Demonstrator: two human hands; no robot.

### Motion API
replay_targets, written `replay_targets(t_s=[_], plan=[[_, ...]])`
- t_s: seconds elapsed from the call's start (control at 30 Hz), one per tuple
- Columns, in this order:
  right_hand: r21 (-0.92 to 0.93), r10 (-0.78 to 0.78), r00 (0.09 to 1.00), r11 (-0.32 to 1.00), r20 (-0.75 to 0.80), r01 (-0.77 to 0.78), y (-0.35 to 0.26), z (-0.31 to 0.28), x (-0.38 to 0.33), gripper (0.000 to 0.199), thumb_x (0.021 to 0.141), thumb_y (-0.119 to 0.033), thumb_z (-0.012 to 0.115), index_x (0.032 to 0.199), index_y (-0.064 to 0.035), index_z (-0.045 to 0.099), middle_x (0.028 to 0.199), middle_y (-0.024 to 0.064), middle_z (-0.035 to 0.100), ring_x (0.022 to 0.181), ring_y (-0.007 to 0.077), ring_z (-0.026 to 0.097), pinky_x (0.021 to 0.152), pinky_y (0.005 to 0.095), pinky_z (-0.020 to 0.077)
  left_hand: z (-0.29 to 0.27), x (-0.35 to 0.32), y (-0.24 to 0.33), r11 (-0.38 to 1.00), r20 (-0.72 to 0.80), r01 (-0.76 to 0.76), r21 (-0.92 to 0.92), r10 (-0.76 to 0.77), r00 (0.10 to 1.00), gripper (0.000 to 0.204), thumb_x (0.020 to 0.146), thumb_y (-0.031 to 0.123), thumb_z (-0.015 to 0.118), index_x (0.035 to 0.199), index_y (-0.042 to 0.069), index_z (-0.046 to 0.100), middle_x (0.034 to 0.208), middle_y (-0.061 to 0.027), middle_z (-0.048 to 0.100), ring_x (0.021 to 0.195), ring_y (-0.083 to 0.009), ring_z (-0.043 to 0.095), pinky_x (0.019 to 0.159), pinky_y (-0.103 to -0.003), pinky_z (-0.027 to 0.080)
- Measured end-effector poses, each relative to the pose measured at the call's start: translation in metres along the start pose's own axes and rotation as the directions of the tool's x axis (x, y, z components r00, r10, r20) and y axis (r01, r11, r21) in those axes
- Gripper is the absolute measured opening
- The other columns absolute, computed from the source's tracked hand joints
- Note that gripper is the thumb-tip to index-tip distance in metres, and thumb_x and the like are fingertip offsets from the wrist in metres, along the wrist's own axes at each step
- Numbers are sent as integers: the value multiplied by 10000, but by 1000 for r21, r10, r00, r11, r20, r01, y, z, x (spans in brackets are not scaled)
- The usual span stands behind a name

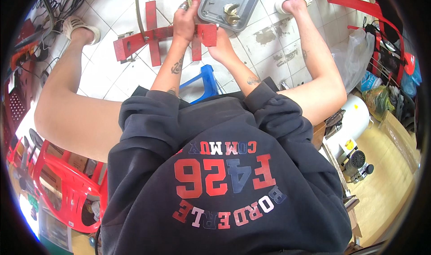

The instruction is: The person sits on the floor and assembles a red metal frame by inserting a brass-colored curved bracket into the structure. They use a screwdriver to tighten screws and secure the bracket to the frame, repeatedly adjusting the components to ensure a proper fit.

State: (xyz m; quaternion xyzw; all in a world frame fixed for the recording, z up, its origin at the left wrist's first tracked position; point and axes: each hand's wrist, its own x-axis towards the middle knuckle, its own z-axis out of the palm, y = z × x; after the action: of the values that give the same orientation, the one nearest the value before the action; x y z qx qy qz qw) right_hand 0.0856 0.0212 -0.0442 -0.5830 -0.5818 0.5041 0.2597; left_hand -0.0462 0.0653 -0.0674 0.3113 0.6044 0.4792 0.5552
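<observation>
A red metal stand (166, 33) with a long crossbar and two flat feet stands on the floor in front of me. My left hand (184, 25) is closed above the crossbar, and a thin pale rod (189, 0) sticks up from its fingers. My right hand (219, 49) is by the block at the bar's right end; its fingers are largely hidden behind that block. A long thin curved rod (137, 8) rises from the left part of the bar. Just beyond my hands lies a grey tray (214, 5) with brass-coloured metal parts (231, 14) in it.
A blue plastic stool (207, 82) is between my legs. Cables (67, 8) lie tangled at the far left. At the left is a red plastic chair (56, 183). To the right are plastic bags (357, 53), red metal frames (363, 5) and a white tank (352, 118).
</observation>
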Motion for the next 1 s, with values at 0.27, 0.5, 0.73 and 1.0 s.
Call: replay_targets(t_s=[0.27,0.5,0.73,1.0], plan=[[74,97,995,992,24,-99,-5,-4,1,355,997,-261,429,885,20,615,777,223,633,764,374,628,725,428,480,-12,20,-10,794,186,268,-545,-198,963,528,987,588,376,757,118,443,662,-1,441,481,-114,390,437,-268,330],[23,123,992,992,5,-123,-14,-11,2,344,973,-257,453,850,16,623,744,218,629,738,356,631,704,427,479,-25,9,18,946,22,260,-192,-261,965,495,1020,487,359,693,122,431,598,9,395,463,-96,319,431,-257,246],[92,131,987,986,93,-140,-9,-18,7,328,979,-250,474,915,28,636,811,200,660,780,302,639,741,397,473,-24,-11,49,943,117,318,92,-328,938,416,987,421,573,835,42,650,683,-22,597,583,-86,535,492,-251,405],[25,199,964,978,178,-206,4,-15,11,344,1012,-258,475,971,32,656,832,114,679,794,188,621,757,334,474,-41,-9,57,867,-101,118,484,-78,992,476,799,408,779,845,-59,698,751,-187,697,649,-280,671,647,-405,528]])
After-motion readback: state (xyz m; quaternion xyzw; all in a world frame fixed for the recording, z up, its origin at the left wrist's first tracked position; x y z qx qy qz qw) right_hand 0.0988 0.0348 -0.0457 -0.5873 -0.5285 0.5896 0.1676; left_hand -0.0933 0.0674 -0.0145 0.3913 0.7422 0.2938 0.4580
